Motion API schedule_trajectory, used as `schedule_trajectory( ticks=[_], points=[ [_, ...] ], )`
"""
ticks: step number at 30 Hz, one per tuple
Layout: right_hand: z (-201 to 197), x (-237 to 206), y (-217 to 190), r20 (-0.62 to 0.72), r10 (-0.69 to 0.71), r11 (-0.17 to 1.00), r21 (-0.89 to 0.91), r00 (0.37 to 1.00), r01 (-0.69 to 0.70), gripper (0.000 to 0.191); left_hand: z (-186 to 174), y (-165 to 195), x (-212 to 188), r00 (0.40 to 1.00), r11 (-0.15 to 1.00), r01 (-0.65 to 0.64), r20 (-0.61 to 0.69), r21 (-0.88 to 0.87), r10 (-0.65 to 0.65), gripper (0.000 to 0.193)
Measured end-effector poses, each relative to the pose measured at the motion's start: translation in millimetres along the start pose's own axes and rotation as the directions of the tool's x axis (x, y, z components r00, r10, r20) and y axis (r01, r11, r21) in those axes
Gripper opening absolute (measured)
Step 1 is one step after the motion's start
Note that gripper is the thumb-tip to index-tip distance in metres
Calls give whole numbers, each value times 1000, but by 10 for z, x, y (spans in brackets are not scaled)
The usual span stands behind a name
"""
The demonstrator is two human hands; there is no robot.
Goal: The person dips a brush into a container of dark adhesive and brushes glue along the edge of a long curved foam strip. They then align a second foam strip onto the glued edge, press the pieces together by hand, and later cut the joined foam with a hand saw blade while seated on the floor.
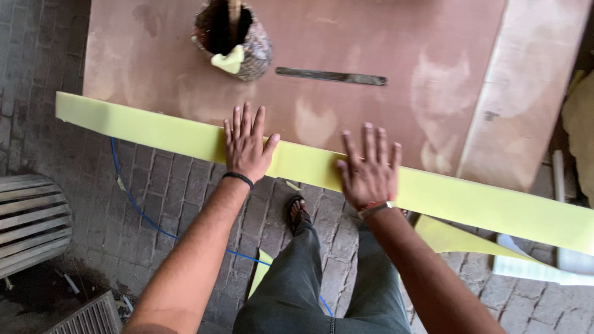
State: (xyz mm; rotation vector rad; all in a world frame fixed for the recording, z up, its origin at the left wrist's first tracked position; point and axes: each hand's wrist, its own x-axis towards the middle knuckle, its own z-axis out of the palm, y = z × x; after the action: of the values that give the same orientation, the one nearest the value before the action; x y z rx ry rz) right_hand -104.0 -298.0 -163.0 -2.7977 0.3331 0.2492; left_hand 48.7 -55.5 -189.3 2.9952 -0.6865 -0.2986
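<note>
We press our left hand (245, 145) and right hand (369, 170) flat on the yellow foam strip (154, 130) along the worktop (346, 37) edge. Fingers (247, 120) are spread wide, gripping nothing. A woven basket (247, 43) stands beyond.

A single head-worn camera looks steeply down from above the standing person, close over the near edge of the brown board surface (346, 37). It takes in both forearms, the legs, and the brick floor (167, 204) below.

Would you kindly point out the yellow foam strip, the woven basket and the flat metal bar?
yellow foam strip (154, 127), head view, bare stretch left of the hands.
woven basket (257, 46), head view, right outer wall.
flat metal bar (331, 77), head view, its middle.
</note>
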Motion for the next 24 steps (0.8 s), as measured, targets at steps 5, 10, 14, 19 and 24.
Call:
schedule_trajectory(
  ticks=[5, 10, 14, 19, 24],
  points=[
    [99, 431, -984, 213, 1, 1000, 12, 977, -3, 63, 47, -170, 120, 986, 999, -20, 165, 37, 14, 78],
    [208, 470, -1269, 75, 67, 998, 6, 995, -68, 65, 80, -109, 91, 988, 1000, 13, 151, 26, -16, 78],
    [382, 425, -1273, 34, 34, 998, -52, 999, -32, 64, 114, -52, 60, 996, 1000, 12, 87, 8, -13, 72],
    [472, 399, -1331, -49, 75, 994, 84, 996, -71, 72, 164, -76, -24, 1000, 998, -25, 5, -51, 25, 67],
    [418, 396, -1331, 15, 112, 993, -25, 994, -111, 71, 213, -34, -79, 999, 1000, -28, -18, -4, 28, 65]
  ],
)
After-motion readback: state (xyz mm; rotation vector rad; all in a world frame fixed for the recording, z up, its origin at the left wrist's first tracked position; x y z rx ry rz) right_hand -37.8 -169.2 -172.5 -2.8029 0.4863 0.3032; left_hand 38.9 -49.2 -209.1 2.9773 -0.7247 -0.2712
